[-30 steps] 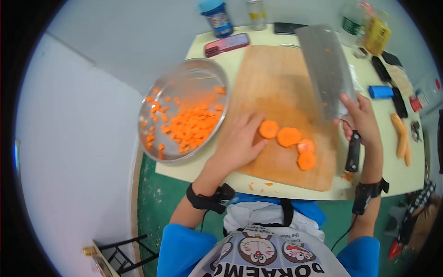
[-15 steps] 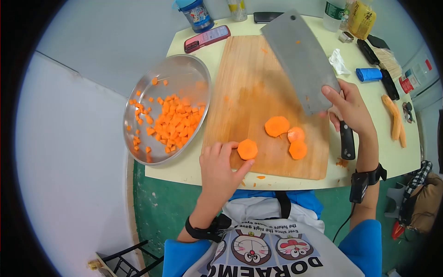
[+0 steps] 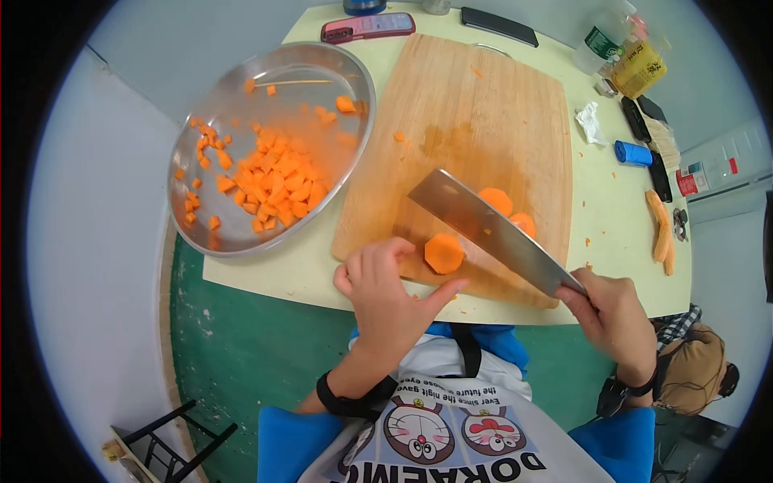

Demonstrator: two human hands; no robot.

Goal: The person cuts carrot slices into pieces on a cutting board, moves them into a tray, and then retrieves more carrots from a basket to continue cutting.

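Note:
My right hand (image 3: 612,314) grips a broad cleaver (image 3: 493,227) by its handle, the blade slanting up and left over the cutting board (image 3: 475,97). Close to its tip lies a thick carrot piece (image 3: 444,253) with a many-sided outline. My left hand (image 3: 385,294) curves around the left and near side of that piece, thumb and fingers apart, holding nothing. Two more carrot slices (image 3: 496,200) show beyond the blade, partly covered by it. At left, a round metal tray (image 3: 278,60) holds diced carrot (image 3: 282,177) and a thin stick.
Two phones (image 3: 368,26) (image 3: 499,26) lie along the table's far side. Bottles (image 3: 640,68), a crumpled tissue (image 3: 590,123), a blue roll (image 3: 633,153) and peeled carrots (image 3: 660,232) sit on the right. A black-framed stool (image 3: 177,439) stands at lower left.
The cleaver has come down and left, from raised on the right to over the carrot slices. My left hand has let go of the carrot piece. The view has shifted.

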